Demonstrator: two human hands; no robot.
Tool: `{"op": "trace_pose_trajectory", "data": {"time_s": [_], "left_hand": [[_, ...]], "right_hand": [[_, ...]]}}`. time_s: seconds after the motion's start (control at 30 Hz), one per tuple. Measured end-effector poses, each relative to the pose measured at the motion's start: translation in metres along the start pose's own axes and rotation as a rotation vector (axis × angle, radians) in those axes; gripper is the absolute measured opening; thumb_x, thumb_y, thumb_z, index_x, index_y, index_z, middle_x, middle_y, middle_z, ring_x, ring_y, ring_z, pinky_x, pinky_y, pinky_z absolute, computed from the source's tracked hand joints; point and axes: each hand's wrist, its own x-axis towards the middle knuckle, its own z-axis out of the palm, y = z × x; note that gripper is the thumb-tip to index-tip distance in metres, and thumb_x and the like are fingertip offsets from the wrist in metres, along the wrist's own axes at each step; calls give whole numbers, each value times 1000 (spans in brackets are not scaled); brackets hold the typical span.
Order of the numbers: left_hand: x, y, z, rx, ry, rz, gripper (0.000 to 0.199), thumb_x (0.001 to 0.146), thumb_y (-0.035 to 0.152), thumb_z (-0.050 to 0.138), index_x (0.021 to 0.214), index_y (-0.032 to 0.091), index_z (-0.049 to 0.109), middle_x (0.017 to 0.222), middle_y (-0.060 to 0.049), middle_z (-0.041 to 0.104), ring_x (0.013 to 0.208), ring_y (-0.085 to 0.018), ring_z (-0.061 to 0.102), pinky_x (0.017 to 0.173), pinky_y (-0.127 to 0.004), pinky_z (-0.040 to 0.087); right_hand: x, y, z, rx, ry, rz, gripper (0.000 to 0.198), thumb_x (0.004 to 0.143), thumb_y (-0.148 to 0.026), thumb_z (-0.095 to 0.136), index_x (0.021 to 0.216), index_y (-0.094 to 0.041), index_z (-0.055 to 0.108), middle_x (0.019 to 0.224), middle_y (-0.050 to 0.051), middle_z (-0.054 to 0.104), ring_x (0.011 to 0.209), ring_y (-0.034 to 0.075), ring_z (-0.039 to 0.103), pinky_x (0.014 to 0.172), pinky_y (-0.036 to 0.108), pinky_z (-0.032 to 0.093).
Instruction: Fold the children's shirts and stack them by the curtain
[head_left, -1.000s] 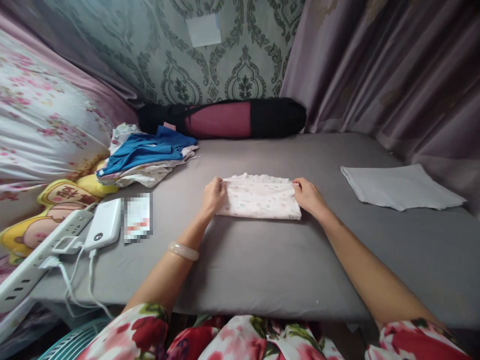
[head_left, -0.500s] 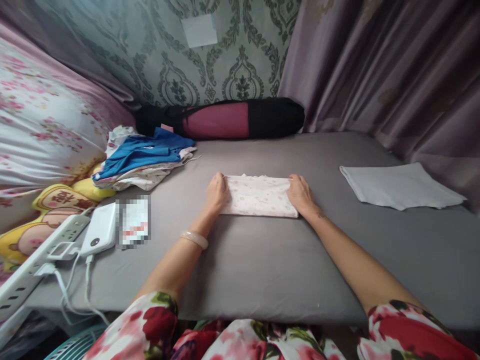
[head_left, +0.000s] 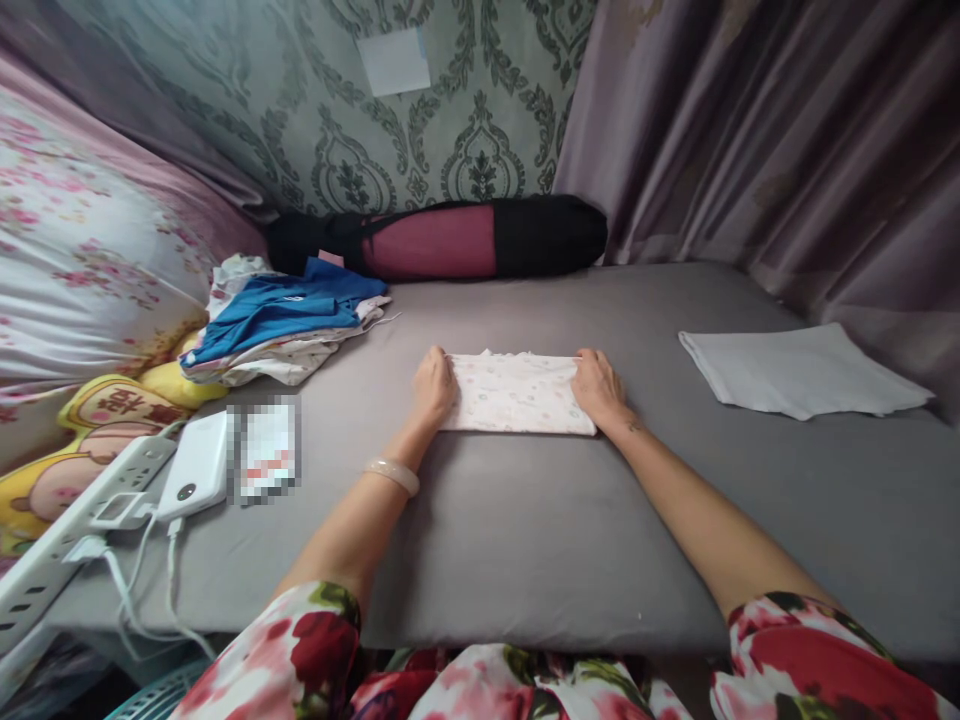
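Note:
A white cloth garment (head_left: 517, 395) with a small pale print lies folded into a flat rectangle on the grey sheet, in the middle of the head view. My left hand (head_left: 435, 387) is closed on its far left corner, and a pale bangle circles that wrist. At the far right corner, my right hand (head_left: 598, 386) grips the same cloth with curled fingers. The far edge between both hands looks slightly ruffled. Fingertips of both hands are mostly hidden.
Left of the cloth lies a pile of clothes with a blue garment (head_left: 292, 305) on top. Nearer are a white power bank (head_left: 196, 465), a power strip (head_left: 90, 525) and cables. A folded grey-white cloth (head_left: 802, 370) lies right. A black and maroon bag (head_left: 435, 240) lies along the wall.
Both hands keep their hold on the folded cloth, which stays nearly in place. The view has shifted very slightly.

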Motion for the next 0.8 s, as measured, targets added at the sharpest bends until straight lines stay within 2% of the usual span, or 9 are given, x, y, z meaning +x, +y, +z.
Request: {"op": "trace_pose_trajectory", "data": {"time_s": [0.23, 0.4, 0.5, 0.57, 0.7, 0.8], "left_hand": [[3, -7, 6, 13, 32, -29, 20, 96, 25, 36, 107, 14, 49, 104, -16, 62, 98, -24, 59, 84, -35, 45], [1, -6, 0, 59, 50, -35, 21, 95, 27, 41, 108, 13, 49, 107, -17, 59, 103, -26, 57, 86, -36, 45], [-3, 1, -7, 106, 77, -26, 24, 93, 28, 44, 109, 11, 50, 109, -19, 57, 107, -28, 56, 89, -39, 44], [-9, 8, -9, 115, 71, 28, 28, 94, 29, 43, 113, 11, 50, 113, -19, 57, 110, -29, 54, 92, -41, 43], [-24, 28, -3, 82, -5, 268, 37, 96, 32, 37, 125, 11, 46, 130, -19, 54, 123, -28, 49, 102, -41, 38], [-35, 44, 4, 102, -103, 371, 45, 97, 34, 34, 135, 11, 41, 146, -18, 43, 138, -29, 34, 112, -45, 28]], "right_hand": [[1, 2, 0, -34, -20, 19, 44, 90, -12, 31, 128, -14, 53, 122, 17, 59, 100, 27, 61, 77, 35, 45], [4, 7, -5, -10, -43, -6, 43, 89, -10, 34, 126, -14, 55, 118, 16, 61, 103, 25, 60, 80, 32, 44], [-1, 4, -12, -40, 0, 1, 41, 90, -10, 35, 125, -13, 55, 116, 17, 61, 103, 26, 60, 82, 34, 44], [-7, -4, -15, -89, 64, -20, 40, 91, -10, 32, 123, -11, 56, 118, 19, 60, 103, 27, 59, 83, 36, 43], [-22, -30, -10, -100, 103, -291, 40, 95, -16, 30, 126, -11, 54, 131, 19, 56, 119, 29, 51, 98, 42, 38], [-33, -50, 1, -71, 63, -477, 45, 96, -23, 31, 136, -11, 48, 147, 15, 44, 136, 27, 35, 112, 44, 24]]}}
